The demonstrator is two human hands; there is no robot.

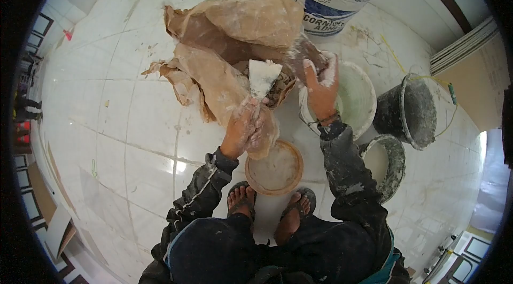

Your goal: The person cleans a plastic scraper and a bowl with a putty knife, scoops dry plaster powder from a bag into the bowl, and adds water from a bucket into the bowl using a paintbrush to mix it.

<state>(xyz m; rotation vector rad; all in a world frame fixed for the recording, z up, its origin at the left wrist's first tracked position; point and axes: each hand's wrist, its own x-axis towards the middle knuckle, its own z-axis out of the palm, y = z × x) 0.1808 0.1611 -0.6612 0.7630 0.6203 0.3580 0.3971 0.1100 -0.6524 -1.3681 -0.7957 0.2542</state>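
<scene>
My left hand, dusted white, is closed around the handle of a putty knife, whose wide blade is coated in white and points away from me. Its fingers also press against a crumpled, torn brown paper bag. With my right hand I grip the bag's dusty greyish edge at the right, thumb on top. Patterned paper shows inside the bag's opening; what else it holds is hidden. Below my left hand, between my feet, sits a round tan-rimmed bowl with a pale surface inside.
Right of my hand stands a white bucket, partly behind my forearm. Beyond it are a black bucket tipped sideways and a crusted black tub holding whitish liquid. A large printed adhesive pail or sack stands behind. Boards lean at the right.
</scene>
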